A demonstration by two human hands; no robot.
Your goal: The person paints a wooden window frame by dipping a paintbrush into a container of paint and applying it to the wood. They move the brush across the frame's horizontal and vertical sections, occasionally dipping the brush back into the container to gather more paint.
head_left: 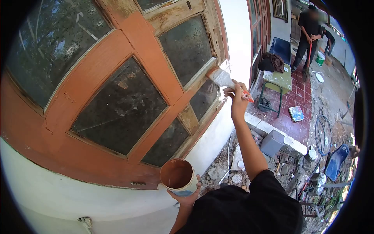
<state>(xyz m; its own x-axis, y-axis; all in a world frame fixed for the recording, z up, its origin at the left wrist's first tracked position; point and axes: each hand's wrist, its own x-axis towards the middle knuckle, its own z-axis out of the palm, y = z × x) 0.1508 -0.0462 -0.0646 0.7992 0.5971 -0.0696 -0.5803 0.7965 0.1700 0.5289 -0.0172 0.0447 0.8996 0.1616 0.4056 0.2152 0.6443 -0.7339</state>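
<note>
My right hand point(236, 97) is closed around the handle of a wide paintbrush point(222, 78). The brush's brown-stained bristles touch a bare wooden bar of the window frame point(152, 66). Lower down, my left hand point(189, 198) grips a paint bucket point(186, 191), whose inside is coated with reddish-brown paint. It is held just below the frame's lower edge. Much of the frame is coated orange-brown, while the bars at its upper right and right edge show worn, pale wood. Dark, dusty glass panes point(120, 105) fill the gaps.
A white wall point(93, 195) surrounds the frame. To the right are a green table point(278, 80), a blue chair point(281, 48), a grey box point(272, 142) and rubble. Farther back, a person point(309, 31) holds a broom point(307, 70), with another person point(330, 41) bending behind.
</note>
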